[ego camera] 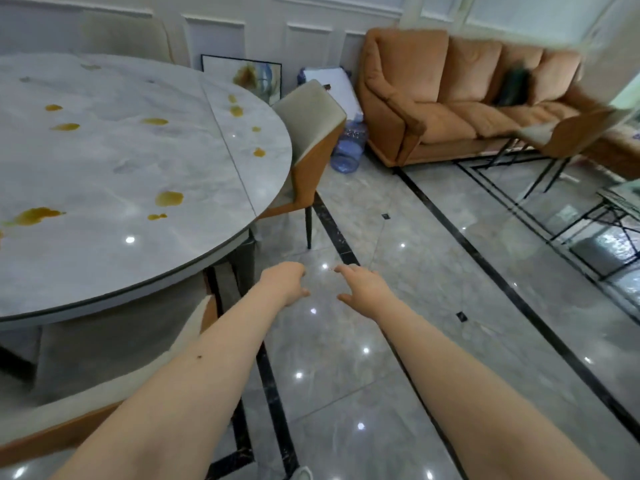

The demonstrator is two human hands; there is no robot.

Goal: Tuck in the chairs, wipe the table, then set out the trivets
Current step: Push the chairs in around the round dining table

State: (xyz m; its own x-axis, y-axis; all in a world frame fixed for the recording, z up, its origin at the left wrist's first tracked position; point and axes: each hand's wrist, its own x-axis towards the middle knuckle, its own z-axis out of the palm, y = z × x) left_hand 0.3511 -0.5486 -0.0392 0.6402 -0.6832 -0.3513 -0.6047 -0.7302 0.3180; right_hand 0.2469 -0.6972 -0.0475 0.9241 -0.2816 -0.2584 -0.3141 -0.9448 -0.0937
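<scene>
A round marble table (pixel 114 258) fills the left side, its top spotted with several yellow-brown stains (pixel 169 198). One grey-and-orange chair (pixel 311 133) stands at the table's far right edge, pushed close to it. Another chair (pixel 104 368) sits under the near edge, below my left arm. A third chair back (pixel 124 34) shows behind the table. My left hand (pixel 287 282) and my right hand (pixel 360 285) reach forward over the floor, side by side, fingers loosely bent, holding nothing. No trivets or cloth are in view.
An orange sofa (pixel 450 98) lines the back wall. A chair (pixel 568 133) stands in front of it at the right. A blue water jug (pixel 348 147) lies on the floor by a framed picture (pixel 242 76). A glass side table (pixel 620 216) is at the right edge.
</scene>
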